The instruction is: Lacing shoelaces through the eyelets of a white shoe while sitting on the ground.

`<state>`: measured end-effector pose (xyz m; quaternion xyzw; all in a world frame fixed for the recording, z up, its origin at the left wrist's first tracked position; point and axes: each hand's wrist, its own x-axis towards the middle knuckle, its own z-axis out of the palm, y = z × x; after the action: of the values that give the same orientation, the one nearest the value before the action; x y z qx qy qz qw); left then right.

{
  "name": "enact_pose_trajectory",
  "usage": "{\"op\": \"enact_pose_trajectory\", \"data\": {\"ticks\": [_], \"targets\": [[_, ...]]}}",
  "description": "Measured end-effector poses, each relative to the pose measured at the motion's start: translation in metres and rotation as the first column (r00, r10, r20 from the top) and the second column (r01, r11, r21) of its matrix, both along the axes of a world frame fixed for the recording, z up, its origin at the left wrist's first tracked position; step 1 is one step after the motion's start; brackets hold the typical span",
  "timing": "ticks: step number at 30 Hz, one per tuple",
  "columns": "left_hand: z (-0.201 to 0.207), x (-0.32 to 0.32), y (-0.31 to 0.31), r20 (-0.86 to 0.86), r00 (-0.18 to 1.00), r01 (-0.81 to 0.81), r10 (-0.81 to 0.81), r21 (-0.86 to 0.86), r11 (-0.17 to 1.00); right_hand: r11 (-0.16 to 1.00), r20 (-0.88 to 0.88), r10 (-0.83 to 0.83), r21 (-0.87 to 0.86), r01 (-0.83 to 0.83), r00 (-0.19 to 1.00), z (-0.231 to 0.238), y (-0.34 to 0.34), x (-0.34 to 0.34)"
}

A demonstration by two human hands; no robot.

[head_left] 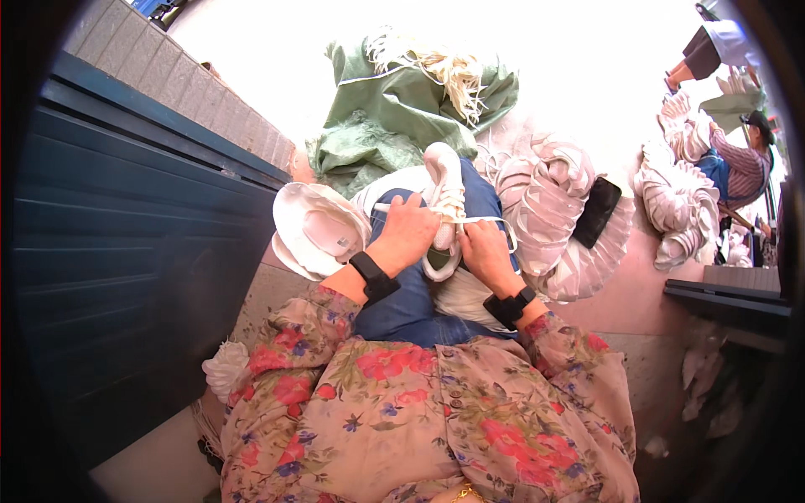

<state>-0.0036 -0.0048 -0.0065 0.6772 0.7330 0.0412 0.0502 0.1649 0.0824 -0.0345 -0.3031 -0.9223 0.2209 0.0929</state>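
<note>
Bright ground (pixel 260 59) beyond; my left hand (pixel 408 234) and right hand (pixel 488 253) each pinch lace (pixel 482 220) on a white shoe (pixel 446 178) between them, atop my jeans (pixel 401 303); uneven pulling might slip it loose.

Left hand (pixel 407 231) and right hand (pixel 486 250) near each other
Both reach forward, fingers (pixel 416 204) curled, backs upward.

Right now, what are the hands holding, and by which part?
The left hand and right hand appear to pinch the white lace on opposite sides of the shoe; exact contact is unclear.
</note>
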Motion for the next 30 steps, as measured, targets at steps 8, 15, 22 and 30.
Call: {"op": "enact_pose_trajectory", "data": {"ticks": [8, 15, 22, 30], "targets": [[-0.009, 0.015, -0.023, 0.248, 0.915, -0.365, 0.317, 0.183, 0.913, 0.992, -0.073, -0.023, -0.122, 0.014, 0.997, 0.004, 0.003, -0.001], [-0.025, 0.028, -0.032, 0.302, 0.901, -0.402, 0.312, 0.309, 0.862, 0.964, -0.164, -0.151, -0.242, 0.108, 0.975, 0.008, -0.007, -0.006], [-0.032, 0.023, -0.026, 0.268, 0.938, -0.288, 0.222, 0.243, 0.926, 0.982, -0.211, 0.167, 0.119, -0.145, 0.963, 0.012, -0.002, -0.010], [-0.014, 0.028, -0.013, -0.114, 0.993, 0.023, 0.014, 0.324, 0.946, 0.890, 0.310, 0.279, 0.271, -0.366, 0.909, 0.022, 0.004, -0.026]]}}
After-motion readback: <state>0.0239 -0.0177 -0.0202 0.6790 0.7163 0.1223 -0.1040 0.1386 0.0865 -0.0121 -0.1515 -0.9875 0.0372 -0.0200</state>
